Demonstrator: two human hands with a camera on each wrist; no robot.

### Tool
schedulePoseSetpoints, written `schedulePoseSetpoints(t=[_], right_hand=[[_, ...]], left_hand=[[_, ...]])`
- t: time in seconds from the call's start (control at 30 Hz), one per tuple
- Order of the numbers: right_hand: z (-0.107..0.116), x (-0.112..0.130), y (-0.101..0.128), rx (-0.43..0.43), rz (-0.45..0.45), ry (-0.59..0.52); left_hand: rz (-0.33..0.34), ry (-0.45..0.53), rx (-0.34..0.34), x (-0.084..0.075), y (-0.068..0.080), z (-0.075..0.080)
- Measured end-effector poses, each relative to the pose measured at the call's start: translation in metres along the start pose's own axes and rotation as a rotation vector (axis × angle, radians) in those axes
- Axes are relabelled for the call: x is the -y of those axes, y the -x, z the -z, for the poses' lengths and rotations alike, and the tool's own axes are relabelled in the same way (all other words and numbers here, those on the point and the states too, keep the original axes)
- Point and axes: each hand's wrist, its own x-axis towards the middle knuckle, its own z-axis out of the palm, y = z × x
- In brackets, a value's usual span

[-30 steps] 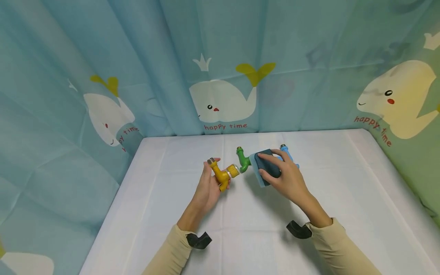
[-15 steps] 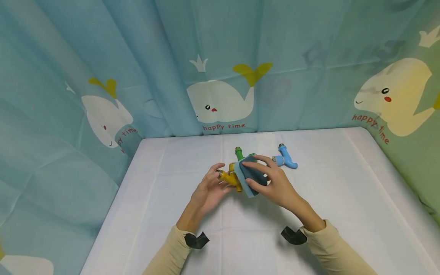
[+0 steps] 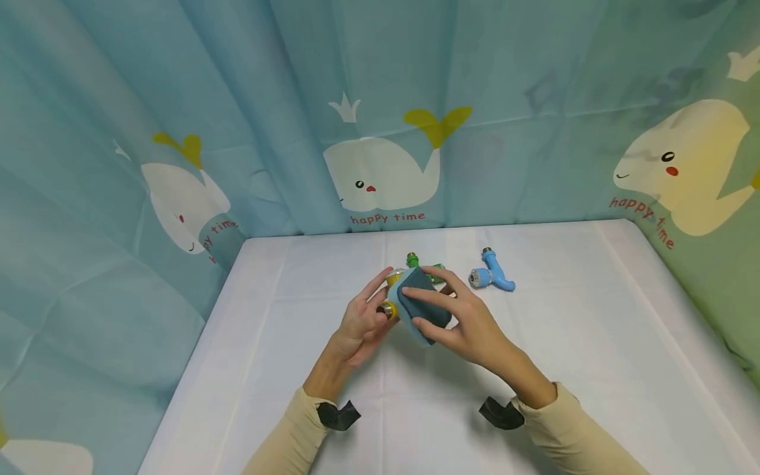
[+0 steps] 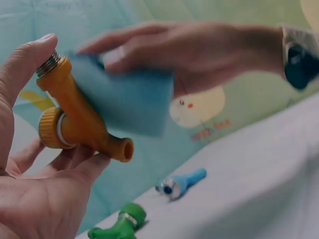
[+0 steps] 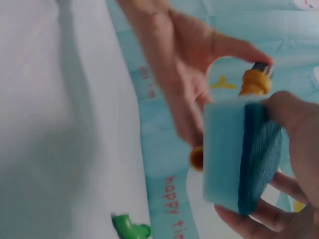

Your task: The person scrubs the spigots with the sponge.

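A yellow faucet (image 4: pixel 79 109) with a threaded metal inlet is gripped in my left hand (image 3: pixel 359 328). In the left wrist view, the thumb presses the threaded end while the fingers support the body from below. My right hand (image 3: pixel 469 323) pinches a two-layer sponge (image 5: pixel 239 154), light blue foam on one side and dark blue scouring pad on the other. The foam side lies against the faucet in the head view and hides much of it. Both things are held up above the table.
Behind the hands, a green faucet (image 3: pixel 412 260) lies on the white-covered table (image 3: pixel 285 369), partly hidden by the sponge. A light blue faucet (image 3: pixel 497 276) rests to its right. A whale-print curtain (image 3: pixel 273 132) surrounds the table's back and sides.
The sponge has moved left from beside the green faucet onto the yellow one. My left hand has turned the yellow faucet, and the light blue faucet has come into full view.
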Motion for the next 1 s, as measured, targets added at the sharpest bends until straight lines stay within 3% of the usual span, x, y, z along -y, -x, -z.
schedulePoseSetpoints(t=[0.13, 0.23, 0.33, 0.5, 0.77, 0.87, 1.0], right_hand=[[0.002, -0.005, 0.002, 0.012, -0.038, 0.094], [0.001, -0.006, 0.003, 0.009, -0.063, 0.014], [0.000, -0.005, 0.004, 0.015, -0.061, -0.086], [0.001, -0.008, 0.002, 0.024, -0.071, -0.068], [-0.004, -0.001, 0.001, 0.084, -0.101, -0.140], [-0.007, -0.003, 0.000, 0.046, -0.102, -0.088], [-0.009, -0.001, 0.000, 0.004, -0.078, -0.120]], left_hand=[[-0.034, -0.117, -0.038, 0.000, 0.001, 0.003], [-0.051, -0.194, -0.046, 0.000, 0.001, 0.006], [-0.076, -0.240, -0.013, -0.002, 0.001, 0.004], [-0.109, -0.273, 0.002, -0.006, -0.001, 0.003], [-0.147, -0.346, 0.013, -0.008, 0.001, 0.009], [-0.155, -0.350, 0.014, -0.010, 0.001, 0.009], [-0.166, -0.336, 0.000, -0.011, 0.001, 0.008]])
